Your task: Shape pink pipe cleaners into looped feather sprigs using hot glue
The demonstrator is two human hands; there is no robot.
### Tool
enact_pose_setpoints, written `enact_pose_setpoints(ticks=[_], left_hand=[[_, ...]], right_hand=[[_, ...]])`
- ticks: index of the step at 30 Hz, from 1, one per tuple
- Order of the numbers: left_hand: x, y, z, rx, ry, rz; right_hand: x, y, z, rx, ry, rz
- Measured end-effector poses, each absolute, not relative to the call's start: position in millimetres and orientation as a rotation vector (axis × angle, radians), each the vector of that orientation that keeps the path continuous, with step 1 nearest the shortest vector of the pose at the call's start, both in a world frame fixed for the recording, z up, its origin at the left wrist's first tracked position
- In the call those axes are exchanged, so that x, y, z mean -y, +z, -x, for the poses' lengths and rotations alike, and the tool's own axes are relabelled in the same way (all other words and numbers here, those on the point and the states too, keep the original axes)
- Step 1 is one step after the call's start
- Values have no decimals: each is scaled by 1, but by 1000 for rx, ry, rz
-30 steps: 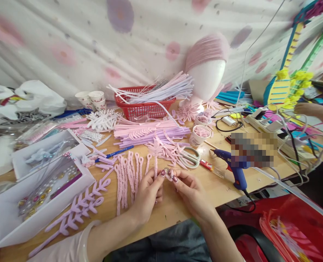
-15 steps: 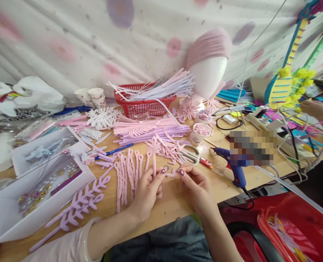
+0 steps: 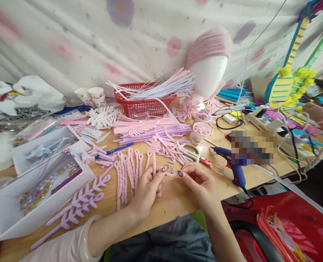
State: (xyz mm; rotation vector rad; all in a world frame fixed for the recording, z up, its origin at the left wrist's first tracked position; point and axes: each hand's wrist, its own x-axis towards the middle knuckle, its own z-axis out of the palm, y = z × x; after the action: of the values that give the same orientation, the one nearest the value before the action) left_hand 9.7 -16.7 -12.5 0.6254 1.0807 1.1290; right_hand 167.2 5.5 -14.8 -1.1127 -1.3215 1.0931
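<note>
Two pieces in grip, fingertips apart: left hand (image 3: 147, 185) on a braided pink stem (image 3: 154, 162), right hand (image 3: 201, 182) on a short curved strip (image 3: 172, 175).
From my remote seat I see the left fist closed around the stem's lower part above the table (image 3: 178, 200), leaving the top free; I judge that grip spares the leafy end from crushing. The right thumb and fingers seem to pinch one end of the strip, probably for fine control; whether its other end touches the left thumb I can't tell. Looped braids (image 3: 130, 165) lie side by side, likely for easy picking, and the glue gun (image 3: 238, 174) rests off to the right, presumably within reach. The stem looks fuzzy, pale pink and plaited, flaring into narrow leaves.
</note>
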Motion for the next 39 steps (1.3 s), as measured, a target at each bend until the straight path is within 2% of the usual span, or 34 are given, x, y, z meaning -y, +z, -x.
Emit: enact_pose_setpoints(ticks=[17, 26, 39], left_hand=[[16, -13, -9, -1007, 1092, -600], [17, -16, -11, -1051, 1132, -610], [17, -15, -12, -1076, 1144, -621]], right_hand=[[-4, -22, -165, 1211, 1243, 1110], [-5, -18, -164, 1306, 1118, 1108], [-5, -13, -168, 1380, 1160, 1126]])
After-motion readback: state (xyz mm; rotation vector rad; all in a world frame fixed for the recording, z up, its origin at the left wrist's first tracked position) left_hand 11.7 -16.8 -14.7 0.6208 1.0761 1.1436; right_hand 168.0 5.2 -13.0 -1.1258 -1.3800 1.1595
